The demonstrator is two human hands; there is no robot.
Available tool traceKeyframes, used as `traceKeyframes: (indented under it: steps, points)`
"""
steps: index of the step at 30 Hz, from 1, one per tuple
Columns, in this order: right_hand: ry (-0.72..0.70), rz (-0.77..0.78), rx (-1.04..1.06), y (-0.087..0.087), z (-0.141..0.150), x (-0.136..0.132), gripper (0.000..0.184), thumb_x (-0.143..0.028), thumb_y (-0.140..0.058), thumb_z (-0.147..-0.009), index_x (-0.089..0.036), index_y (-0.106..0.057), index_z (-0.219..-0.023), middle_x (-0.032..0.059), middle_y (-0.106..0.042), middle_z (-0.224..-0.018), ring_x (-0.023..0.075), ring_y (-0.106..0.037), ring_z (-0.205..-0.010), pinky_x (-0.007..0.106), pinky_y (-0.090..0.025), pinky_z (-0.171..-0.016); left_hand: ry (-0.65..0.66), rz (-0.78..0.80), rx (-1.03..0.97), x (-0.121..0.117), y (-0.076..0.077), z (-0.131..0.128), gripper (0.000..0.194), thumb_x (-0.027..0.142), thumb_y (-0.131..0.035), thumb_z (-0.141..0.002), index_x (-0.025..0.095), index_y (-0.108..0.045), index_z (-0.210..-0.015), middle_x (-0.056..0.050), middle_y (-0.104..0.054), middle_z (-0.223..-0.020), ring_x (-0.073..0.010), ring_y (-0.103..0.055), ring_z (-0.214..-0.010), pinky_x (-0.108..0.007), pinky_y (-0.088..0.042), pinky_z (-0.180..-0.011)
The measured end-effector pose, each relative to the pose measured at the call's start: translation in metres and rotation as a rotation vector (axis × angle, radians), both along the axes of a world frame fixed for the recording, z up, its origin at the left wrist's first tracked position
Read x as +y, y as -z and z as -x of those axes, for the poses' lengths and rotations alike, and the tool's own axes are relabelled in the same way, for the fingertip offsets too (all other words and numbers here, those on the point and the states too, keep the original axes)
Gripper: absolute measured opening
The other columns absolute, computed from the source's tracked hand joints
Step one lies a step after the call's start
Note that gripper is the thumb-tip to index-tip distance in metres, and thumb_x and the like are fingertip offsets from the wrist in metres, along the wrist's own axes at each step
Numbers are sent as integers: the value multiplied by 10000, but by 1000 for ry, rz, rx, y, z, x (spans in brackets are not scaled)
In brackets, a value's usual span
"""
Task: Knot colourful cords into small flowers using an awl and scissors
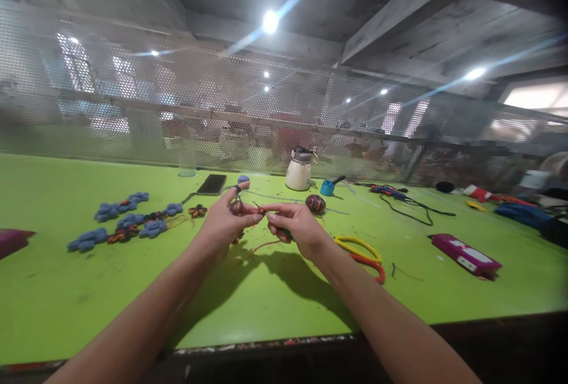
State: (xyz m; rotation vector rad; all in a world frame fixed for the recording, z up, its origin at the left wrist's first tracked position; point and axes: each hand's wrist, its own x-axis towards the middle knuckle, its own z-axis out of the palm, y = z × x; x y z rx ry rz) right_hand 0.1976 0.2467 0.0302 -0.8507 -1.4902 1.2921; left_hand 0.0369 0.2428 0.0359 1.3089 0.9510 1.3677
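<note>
My left hand (222, 221) pinches a small dark-and-orange crochet piece (261, 211), with dark yarn (236, 194) looped over its raised forefinger. My right hand (302, 224) is closed round a crochet hook (287, 234) with a dark green handle, and its fingertips meet the piece. Beyond the right hand sits a multicoloured yarn ball (315, 204). To the left lie several blue crochet flowers (91, 238) and a dark-and-orange flower (197, 211). An orange yarn strand (268, 244) trails on the table under my hands.
On the green table (110, 307) are scissors (361, 248) with yellow and orange handles, a purple box (465, 255), a phone (212, 184), a white jug (299, 172), a blue pot (327, 187) and a dark cord (421, 212). A perforated screen (248, 118) stands behind.
</note>
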Motion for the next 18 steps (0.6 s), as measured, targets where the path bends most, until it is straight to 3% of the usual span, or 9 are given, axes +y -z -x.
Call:
traceKeyframes:
  steps: [8,13,18]
  points:
    - [24,-51,-48,3,0,2,369,-279,-650,-694,-123,-698,-1025,-47,-523,-474,39,-334,-356,197,-217,-369,41,35,-23,3,1,3,1038,126,-804,-524,219,-285,-1419,35,-629,-592,-34,-371,-317,-155,-237,-332]
    - [1,-83,-155,-1,-4,2,337,-281,-653,-705,-125,-713,-997,-43,-530,-463,38,-354,-350,193,-234,-360,26,-1,-12,-1,-3,2,1117,64,-791,-486,188,-224,-1441,28,-620,-548,-114,-567,-468,-157,-360,-422]
    - [-8,-88,-205,-2,-6,3,337,-273,-639,-718,-111,-706,-1006,-41,-535,-465,34,-349,-338,190,-236,-356,42,-66,88,0,-3,2,1092,49,-758,-513,154,-198,-1445,29,-602,-524,-152,-608,-549,-212,-441,-529]
